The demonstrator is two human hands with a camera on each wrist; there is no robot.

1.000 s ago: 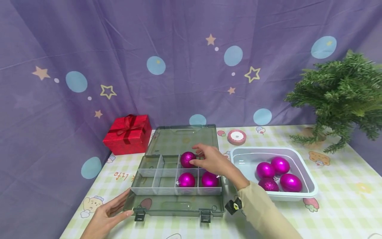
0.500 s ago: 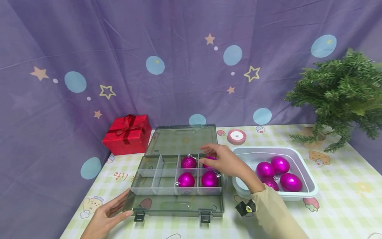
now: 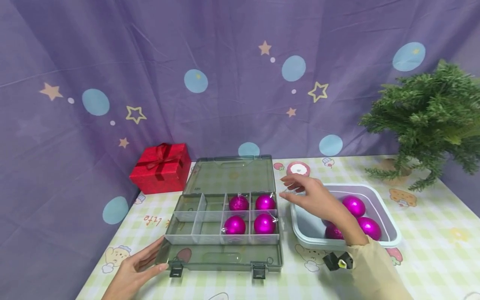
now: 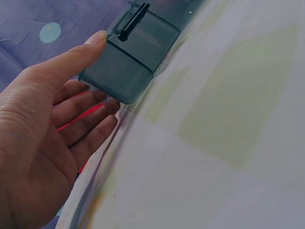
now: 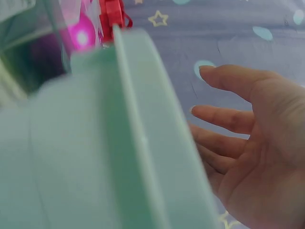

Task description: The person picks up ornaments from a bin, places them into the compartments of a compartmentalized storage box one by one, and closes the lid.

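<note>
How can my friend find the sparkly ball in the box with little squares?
Find the open grey-green box left of the pale tub. In the row farther from its black latches, look in the third compartment from the left. The ball there is glittery, while the box's other three balls are smooth.

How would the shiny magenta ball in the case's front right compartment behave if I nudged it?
Being round, the ball would likely roll, but the compartment walls should soon stop it. Its glossy surface may feel slippery. The silvery cap on its side could make it wobble.
</note>
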